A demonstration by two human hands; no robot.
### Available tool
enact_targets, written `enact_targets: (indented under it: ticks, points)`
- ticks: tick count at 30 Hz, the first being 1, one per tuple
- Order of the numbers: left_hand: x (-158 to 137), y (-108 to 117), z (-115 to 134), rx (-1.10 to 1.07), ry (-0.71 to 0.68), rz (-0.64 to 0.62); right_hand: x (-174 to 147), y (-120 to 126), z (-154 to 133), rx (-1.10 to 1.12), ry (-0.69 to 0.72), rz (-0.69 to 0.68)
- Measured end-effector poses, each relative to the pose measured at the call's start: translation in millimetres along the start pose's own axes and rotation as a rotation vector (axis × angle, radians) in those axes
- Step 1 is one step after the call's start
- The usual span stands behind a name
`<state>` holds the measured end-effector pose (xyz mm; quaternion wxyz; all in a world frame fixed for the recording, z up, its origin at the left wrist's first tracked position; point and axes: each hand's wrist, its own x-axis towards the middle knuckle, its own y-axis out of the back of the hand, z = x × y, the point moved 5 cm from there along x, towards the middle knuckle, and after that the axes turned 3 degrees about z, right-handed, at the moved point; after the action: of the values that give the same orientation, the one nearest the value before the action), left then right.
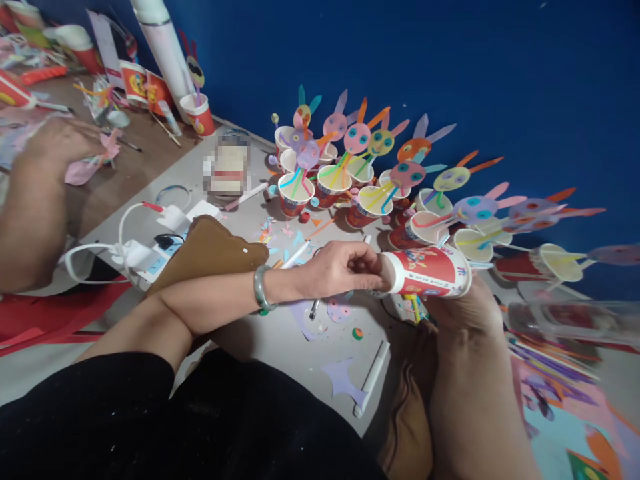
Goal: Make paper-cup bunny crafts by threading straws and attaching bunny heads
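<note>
A red and white paper cup (433, 272) is tipped on its side in the air, its mouth toward the left. My left hand (343, 267), with a bracelet at the wrist, pinches at the rim, and its fingertips are partly hidden at the opening. Under the cup's base end, my right hand (467, 310) grips it from below, its fingers mostly behind the cup. Pale strips (480, 265) stick out past the base. Below on the table lie a round purple paper face (340, 309), purple paper scraps (343, 380) and a white marker (373, 379).
Several cups with rabbit-faced straw figures (357, 138) line the blue wall (400, 47). At left are a power strip with plugs (150, 257) and a brown scalloped board (207, 257). A co-worker's hand (63, 140) holds pink paper. Coloured sheets (565, 427) lie at right.
</note>
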<state>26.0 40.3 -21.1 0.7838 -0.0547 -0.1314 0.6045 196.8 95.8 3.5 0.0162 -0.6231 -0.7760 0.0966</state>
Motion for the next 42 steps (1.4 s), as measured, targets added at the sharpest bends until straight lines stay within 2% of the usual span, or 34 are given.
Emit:
enact_targets:
  ticks: [5,11,20,24,27,31,33,35,38,40,42]
  points:
    - [-3,0,-1,0.113,0.002,-0.002,1,1,-2,-0.061,-0.032,-0.007]
    - [-5,-2,-1,0.142,0.007,-0.022,1,7,5,-0.091,-0.1,-0.026]
    - [-5,1,-4,0.232,-0.034,-0.014,0,8,2,-0.089,-0.045,-0.042]
    - [-4,5,-6,0.249,-0.02,0.054,1,7,2,-0.09,-0.023,-0.018]
    - [-2,7,-8,0.167,0.012,0.102,4,12,5,-0.098,0.024,0.005]
    - [4,5,-14,-0.026,0.09,0.071,-2,19,1,-0.236,0.216,0.139]
    - [7,7,-19,-0.13,0.189,0.086,-12,10,-5,-0.478,0.385,0.158]
    - [9,12,-23,-0.242,0.292,0.149,-25,-8,-11,-0.731,0.609,0.099]
    - [11,17,-25,-0.346,0.366,0.244,-47,-40,-17,-0.953,1.03,-0.044]
    - [12,18,-27,-0.388,0.398,0.26,-56,-54,-15,-1.077,1.186,-0.101]
    - [12,16,-30,-0.417,0.418,0.252,-59,-60,-13,-1.165,1.252,-0.111]
